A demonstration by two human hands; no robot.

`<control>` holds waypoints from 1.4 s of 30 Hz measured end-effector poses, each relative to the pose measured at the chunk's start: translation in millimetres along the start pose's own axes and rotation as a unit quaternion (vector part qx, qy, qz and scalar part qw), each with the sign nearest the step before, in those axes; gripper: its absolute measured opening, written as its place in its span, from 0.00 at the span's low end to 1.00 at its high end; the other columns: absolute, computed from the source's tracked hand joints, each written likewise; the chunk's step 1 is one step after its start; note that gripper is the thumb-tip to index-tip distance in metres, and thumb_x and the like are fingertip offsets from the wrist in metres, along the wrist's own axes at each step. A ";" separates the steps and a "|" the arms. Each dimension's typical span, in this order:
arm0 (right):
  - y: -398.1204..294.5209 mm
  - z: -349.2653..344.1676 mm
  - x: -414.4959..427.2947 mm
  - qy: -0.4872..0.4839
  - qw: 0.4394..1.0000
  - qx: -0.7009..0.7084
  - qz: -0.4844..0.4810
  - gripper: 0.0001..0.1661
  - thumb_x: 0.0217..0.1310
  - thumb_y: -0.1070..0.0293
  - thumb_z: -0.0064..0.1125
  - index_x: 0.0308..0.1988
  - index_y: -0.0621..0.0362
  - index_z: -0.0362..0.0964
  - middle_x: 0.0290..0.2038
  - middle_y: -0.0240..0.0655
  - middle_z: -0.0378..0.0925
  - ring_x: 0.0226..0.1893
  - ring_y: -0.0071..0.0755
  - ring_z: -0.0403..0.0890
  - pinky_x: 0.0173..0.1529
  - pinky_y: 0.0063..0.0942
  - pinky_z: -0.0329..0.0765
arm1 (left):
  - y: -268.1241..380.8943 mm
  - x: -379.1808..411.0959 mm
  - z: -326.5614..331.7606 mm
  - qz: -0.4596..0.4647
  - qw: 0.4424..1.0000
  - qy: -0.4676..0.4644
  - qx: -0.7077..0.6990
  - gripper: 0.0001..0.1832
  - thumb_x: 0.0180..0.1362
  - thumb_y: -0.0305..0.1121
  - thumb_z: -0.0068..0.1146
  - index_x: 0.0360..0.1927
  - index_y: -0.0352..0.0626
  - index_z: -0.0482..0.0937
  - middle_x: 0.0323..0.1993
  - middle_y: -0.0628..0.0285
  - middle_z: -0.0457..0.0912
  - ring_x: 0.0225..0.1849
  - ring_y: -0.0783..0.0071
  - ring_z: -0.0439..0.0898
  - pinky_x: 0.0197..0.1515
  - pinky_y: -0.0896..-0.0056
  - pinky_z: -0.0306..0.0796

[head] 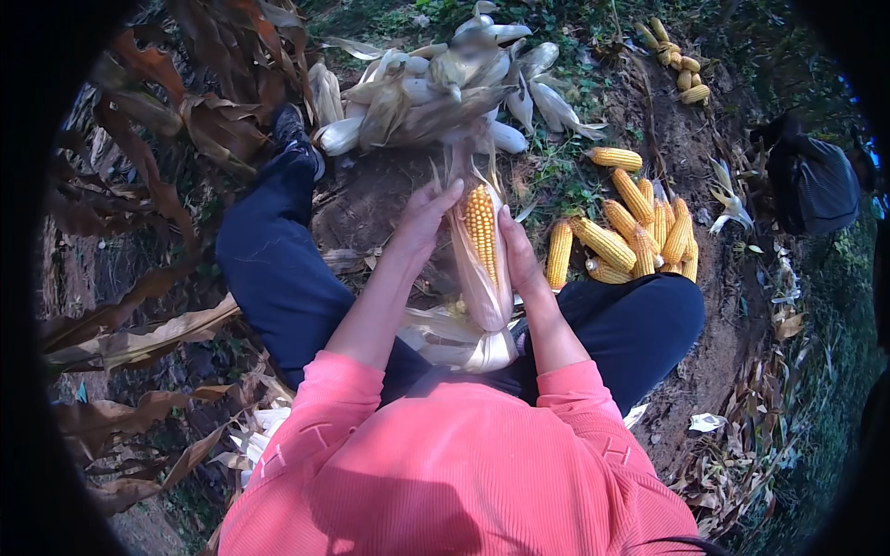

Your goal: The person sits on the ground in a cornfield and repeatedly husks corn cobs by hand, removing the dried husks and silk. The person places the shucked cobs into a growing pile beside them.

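Observation:
Between my hands stands an ear of corn (pixel 481 229), its husk split open along the front so that yellow kernels show. My left hand (pixel 430 212) grips the husk near the tip on the left side. On the right side, my right hand (pixel 520 254) holds the husk with the thumb up along its edge. The husk (pixel 483 306) still wraps the lower part of the ear, above my lap. Loose pale husks (pixel 438 337) lie in my lap under it. Both palms are partly hidden.
A heap of unhusked ears (pixel 424 90) lies ahead on the soil. Bare yellow cobs (pixel 643 226) are piled by my right knee, with a smaller group (pixel 674 59) farther off. A dark mesh-sided bag (pixel 813 181) sits at far right. Dry corn stalks (pixel 146 132) crowd the left.

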State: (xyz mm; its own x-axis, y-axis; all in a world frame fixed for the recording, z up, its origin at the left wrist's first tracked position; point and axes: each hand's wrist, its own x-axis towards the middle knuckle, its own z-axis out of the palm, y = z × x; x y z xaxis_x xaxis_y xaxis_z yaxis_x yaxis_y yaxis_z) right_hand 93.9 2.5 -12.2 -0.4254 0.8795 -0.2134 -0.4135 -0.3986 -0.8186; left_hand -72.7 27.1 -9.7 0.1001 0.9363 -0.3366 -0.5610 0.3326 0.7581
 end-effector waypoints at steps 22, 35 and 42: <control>-6.7 33.2 -11.1 0.032 0.970 -0.220 -0.098 0.44 0.55 0.38 0.58 0.54 0.66 0.66 0.47 0.42 0.75 0.49 0.32 0.74 0.55 0.29 0.68 | -14.1 -6.0 -4.1 -0.061 0.956 -0.030 -0.286 0.11 0.64 0.37 0.50 0.37 0.40 0.76 0.29 0.57 0.81 0.28 0.67 0.82 0.35 0.66 0.78; 1.9 -10.9 3.9 0.275 0.943 -0.141 -0.123 0.29 0.55 0.54 0.66 0.47 0.64 0.67 0.38 0.32 0.75 0.37 0.22 0.75 0.43 0.24 0.73 | -16.0 37.2 -45.6 -0.010 0.917 0.289 -0.276 0.17 0.67 0.36 0.34 0.47 0.37 0.73 0.49 0.52 0.76 0.50 0.57 0.77 0.55 0.50 0.71; -65.3 -63.7 -10.6 0.347 0.897 0.189 -0.201 0.23 0.58 0.51 0.62 0.46 0.53 0.68 0.41 0.36 0.75 0.43 0.37 0.78 0.50 0.43 0.77 | 3.1 51.9 -138.5 0.078 0.890 0.365 -0.260 0.17 0.66 0.38 0.37 0.45 0.37 0.75 0.44 0.49 0.80 0.44 0.56 0.79 0.51 0.55 0.73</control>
State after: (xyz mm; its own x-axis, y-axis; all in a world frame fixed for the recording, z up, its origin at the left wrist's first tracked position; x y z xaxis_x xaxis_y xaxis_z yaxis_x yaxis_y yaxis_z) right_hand 176.7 35.8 9.5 0.3676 0.8698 -0.3291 -0.7199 0.0421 -0.6927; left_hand -183.1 61.0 -102.2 -0.4675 0.5800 -0.6671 -0.8446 -0.0702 0.5308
